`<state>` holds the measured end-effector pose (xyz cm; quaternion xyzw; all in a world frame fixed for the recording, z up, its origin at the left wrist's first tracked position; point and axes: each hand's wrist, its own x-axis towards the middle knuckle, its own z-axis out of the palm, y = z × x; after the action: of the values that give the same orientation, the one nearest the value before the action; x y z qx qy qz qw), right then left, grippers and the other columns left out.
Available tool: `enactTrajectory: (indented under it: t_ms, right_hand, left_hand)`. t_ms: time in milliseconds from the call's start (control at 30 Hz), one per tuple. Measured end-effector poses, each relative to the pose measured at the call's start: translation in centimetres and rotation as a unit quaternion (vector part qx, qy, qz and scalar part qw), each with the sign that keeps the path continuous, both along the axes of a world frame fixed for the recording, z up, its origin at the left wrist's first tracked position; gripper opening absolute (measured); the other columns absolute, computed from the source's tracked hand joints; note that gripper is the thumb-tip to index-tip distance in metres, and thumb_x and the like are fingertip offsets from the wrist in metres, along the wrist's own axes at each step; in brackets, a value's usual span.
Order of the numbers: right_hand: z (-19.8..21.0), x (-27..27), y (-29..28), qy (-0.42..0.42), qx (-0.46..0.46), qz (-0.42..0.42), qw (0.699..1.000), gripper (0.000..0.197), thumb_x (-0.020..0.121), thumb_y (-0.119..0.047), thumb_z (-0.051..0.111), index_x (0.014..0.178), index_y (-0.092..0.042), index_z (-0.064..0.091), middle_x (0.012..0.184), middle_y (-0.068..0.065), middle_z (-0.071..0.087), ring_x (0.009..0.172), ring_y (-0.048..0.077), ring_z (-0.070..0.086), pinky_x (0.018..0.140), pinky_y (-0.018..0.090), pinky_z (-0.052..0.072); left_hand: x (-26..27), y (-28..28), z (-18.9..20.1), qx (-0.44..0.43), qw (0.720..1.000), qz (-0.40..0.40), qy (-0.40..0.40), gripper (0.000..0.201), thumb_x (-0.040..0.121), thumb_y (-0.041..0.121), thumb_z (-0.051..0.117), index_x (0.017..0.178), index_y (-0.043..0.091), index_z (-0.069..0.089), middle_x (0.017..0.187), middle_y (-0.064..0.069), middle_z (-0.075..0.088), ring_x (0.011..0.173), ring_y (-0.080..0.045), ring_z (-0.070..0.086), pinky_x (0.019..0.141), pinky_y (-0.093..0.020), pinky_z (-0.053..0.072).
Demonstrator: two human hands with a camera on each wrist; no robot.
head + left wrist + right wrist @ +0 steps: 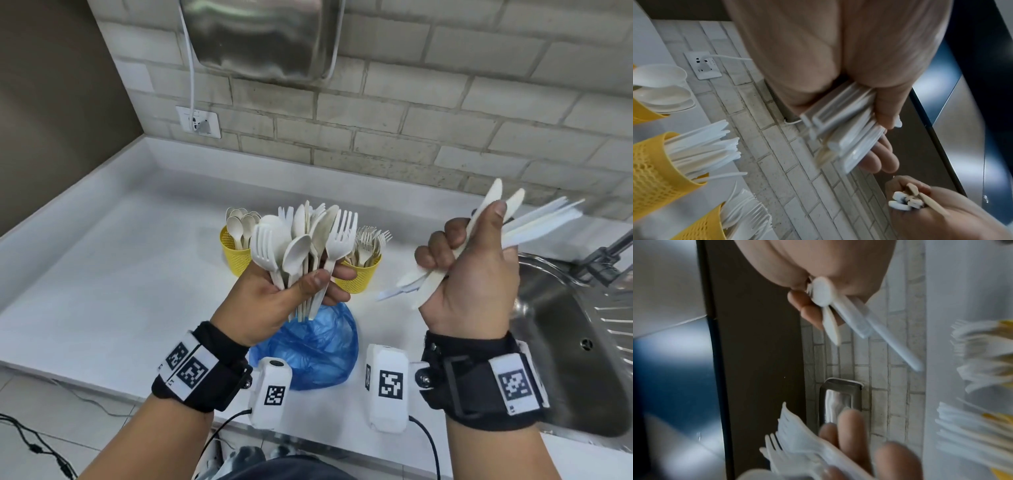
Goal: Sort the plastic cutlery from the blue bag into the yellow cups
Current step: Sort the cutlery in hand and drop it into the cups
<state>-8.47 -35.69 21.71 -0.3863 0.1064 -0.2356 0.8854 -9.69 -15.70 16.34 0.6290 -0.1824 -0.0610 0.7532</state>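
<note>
Left hand: we grip a mixed bundle of forks and spoons, fingers curled round the handles.
Right hand: we clamp knives between thumb and curled fingers.
Blue bag: below our hands.
Yellow cups: behind the bundle.

Left hand grips mixed cutlery; right hand grips knives.

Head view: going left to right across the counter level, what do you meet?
Spoon cup → left hand holding mixed cutlery → fork cup → right hand holding knives → sink.
</note>
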Motion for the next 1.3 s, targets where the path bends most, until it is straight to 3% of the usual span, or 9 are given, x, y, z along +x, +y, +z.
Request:
enactTrajectory:
  t_ms: [133,267,467,567,700,900,967,1100,1300]
  right_hand:
    - [0.2,-0.4,0.9,-0.070,-0.176,0.016,0.982,0.020,0.101,-0.028,0.063,0.084,-0.020,0.054,0.051,-0.006,0.033,0.038,0.011,0.028,0.042,0.019,0.029]
    - [0.7,-0.8,0.9,-0.071,-0.402,0.083,0.909,0.011,0.096,-0.021,0.071,0.087,-0.014,0.069,0.052,-0.013,0.054,0.043,0.006,0.044,0.046,0.022,0.038]
    - [0.9,-0.7,0.6,-0.040,-0.547,0.148,0.823,0.017,0.091,-0.014,0.074,0.073,-0.014,0.073,0.067,0.013,0.066,0.059,0.022,0.060,0.058,0.030,0.049]
    - [0.6,-0.4,0.5,-0.031,-0.528,0.141,0.837,0.020,0.091,-0.012,0.071,0.071,-0.012,0.072,0.064,0.012,0.067,0.061,0.031,0.062,0.055,0.036,0.049]
    - [-0.3,0.2,0.8,0.016,-0.426,0.113,0.897,0.031,0.092,-0.009,0.069,0.062,-0.014,0.063,0.047,-0.011,0.046,0.042,0.009,0.040,0.047,0.022,0.035]
    - [-0.5,1.0,0.3,0.015,-0.314,0.073,0.946,0.024,0.096,-0.016,0.066,0.072,-0.018,0.062,0.049,-0.007,0.035,0.042,0.014,0.030,0.047,0.025,0.029]
    - [-0.6,1.1,0.0,0.004,-0.295,0.105,0.950,0.020,0.100,-0.014,0.063,0.083,-0.003,0.065,0.048,-0.005,0.034,0.038,0.013,0.029,0.044,0.022,0.028]
    - [-1.2,1.3,-0.4,0.002,-0.312,0.172,0.934,0.049,0.099,-0.020,0.067,0.086,0.023,0.050,0.051,0.009,0.031,0.038,0.018,0.025,0.044,0.023,0.025]
    - [-0.7,1.4,-0.1,0.005,-0.193,0.035,0.981,0.025,0.103,-0.016,0.061,0.081,-0.005,0.060,0.059,0.002,0.048,0.037,0.014,0.035,0.041,0.021,0.031]
  left_hand:
    - [0.0,-0.1,0.4,-0.003,1.000,-0.013,0.015,0.023,0.097,0.007,0.053,0.117,-0.001,0.062,0.105,-0.014,0.077,0.078,-0.023,0.075,0.075,-0.028,0.059]
    - [0.1,-0.1,0.5,0.012,0.999,-0.036,0.018,0.022,0.096,0.008,0.055,0.115,-0.002,0.062,0.103,-0.017,0.076,0.076,-0.028,0.073,0.073,-0.032,0.059]
    - [0.2,-0.3,0.4,0.090,0.995,-0.040,0.004,0.019,0.099,0.008,0.057,0.114,-0.002,0.065,0.098,-0.011,0.078,0.080,-0.030,0.074,0.075,-0.029,0.059]
    - [0.4,-0.5,0.5,0.086,0.995,-0.041,0.005,0.018,0.099,0.010,0.058,0.114,0.002,0.065,0.102,-0.014,0.077,0.080,-0.035,0.073,0.076,-0.035,0.060]
    - [0.7,-0.6,0.3,0.097,0.994,-0.045,0.013,0.015,0.100,0.012,0.058,0.111,0.006,0.066,0.101,-0.013,0.077,0.077,-0.029,0.072,0.076,-0.036,0.060]
    - [0.9,-0.5,-0.2,0.100,0.994,-0.045,0.026,0.014,0.100,0.016,0.059,0.109,0.009,0.067,0.099,-0.015,0.075,0.077,-0.029,0.070,0.078,-0.040,0.059]
    - [1.0,-0.6,-0.2,0.098,0.994,-0.047,0.022,0.013,0.101,0.016,0.059,0.108,0.010,0.067,0.100,-0.016,0.075,0.077,-0.030,0.070,0.078,-0.041,0.059]
    - [1.0,-0.6,0.0,0.104,0.993,-0.052,0.019,0.014,0.102,0.013,0.057,0.109,0.007,0.067,0.099,-0.015,0.076,0.076,-0.027,0.069,0.078,-0.038,0.059]
    - [0.9,-0.3,0.4,0.140,0.989,-0.049,0.001,0.012,0.102,0.019,0.060,0.102,0.017,0.071,0.097,-0.015,0.076,0.073,-0.026,0.069,0.084,-0.045,0.059]
